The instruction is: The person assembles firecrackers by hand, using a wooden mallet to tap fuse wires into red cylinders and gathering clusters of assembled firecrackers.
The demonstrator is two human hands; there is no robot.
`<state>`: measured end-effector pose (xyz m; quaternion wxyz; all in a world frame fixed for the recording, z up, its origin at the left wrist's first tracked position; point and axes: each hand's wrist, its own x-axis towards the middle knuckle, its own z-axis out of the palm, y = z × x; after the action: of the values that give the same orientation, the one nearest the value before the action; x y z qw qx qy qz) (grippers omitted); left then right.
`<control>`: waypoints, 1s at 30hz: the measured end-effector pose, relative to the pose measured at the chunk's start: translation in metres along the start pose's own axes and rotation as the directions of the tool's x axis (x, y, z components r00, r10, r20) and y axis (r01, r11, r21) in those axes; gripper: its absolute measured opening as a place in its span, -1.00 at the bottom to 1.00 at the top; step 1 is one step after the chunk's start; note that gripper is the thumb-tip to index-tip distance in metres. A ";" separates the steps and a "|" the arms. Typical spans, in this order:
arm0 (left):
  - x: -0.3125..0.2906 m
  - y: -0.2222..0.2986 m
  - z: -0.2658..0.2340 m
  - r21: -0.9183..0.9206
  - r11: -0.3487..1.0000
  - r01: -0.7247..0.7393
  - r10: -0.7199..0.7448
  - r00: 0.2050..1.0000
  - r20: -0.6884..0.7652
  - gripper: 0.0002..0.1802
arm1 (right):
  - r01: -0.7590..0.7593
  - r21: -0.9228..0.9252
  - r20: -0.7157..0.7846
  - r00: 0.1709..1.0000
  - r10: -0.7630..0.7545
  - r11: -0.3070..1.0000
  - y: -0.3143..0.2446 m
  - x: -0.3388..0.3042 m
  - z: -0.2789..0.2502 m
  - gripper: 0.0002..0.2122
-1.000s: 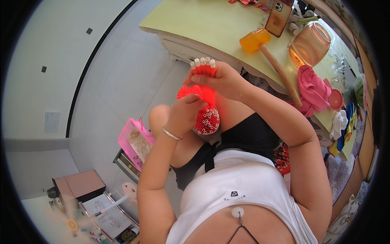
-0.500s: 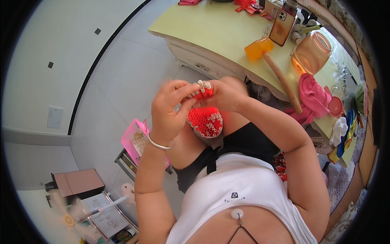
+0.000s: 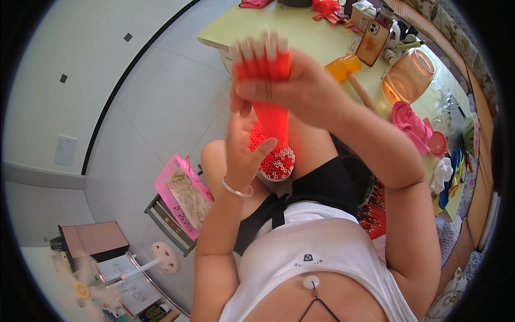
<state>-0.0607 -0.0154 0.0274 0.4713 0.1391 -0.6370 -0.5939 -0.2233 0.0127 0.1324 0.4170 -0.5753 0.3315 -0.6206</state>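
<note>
Some way along, by the look of it. Clamping a tapering bundle of slim red tubes with white ends [image 3: 274, 115] in the right hand [image 3: 294, 88]; holding the left hand [image 3: 244, 147] loosely spread just below, contact unclear. Between the thighs [image 3: 312, 142], in a pale round container [image 3: 277, 180]: white-ended tubes [image 3: 282, 160] nearest, apparently done, and plain red tubes [image 3: 256, 138] beyond, probably left.

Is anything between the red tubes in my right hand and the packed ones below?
Nothing visible stands between the held tubes and the packed tubes; your left hand is beside them, thumb near their lower end.
</note>
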 end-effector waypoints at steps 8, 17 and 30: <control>-0.019 -0.040 -0.010 0.591 0.801 -0.100 -0.189 0.893 0.407 -0.45 | 0.061 -0.292 -0.184 0.976 -0.118 0.955 -0.158 0.016 -0.044 -0.85; -0.049 -0.066 -0.027 0.723 0.656 -0.218 -0.143 0.904 0.403 -0.62 | -0.247 -0.680 -0.467 0.872 -0.148 0.690 -0.234 -0.130 -0.128 -0.88; -0.049 -0.071 -0.029 0.708 0.675 -0.208 -0.188 0.879 0.437 -0.67 | -0.494 -0.280 -0.769 0.629 0.116 0.823 -0.125 -0.317 -0.143 -0.76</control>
<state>-0.0408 -0.0155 -0.0612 0.2065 0.1633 -0.9175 -0.2982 -0.3847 0.3425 0.0884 0.2029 -0.2985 0.7022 -0.6137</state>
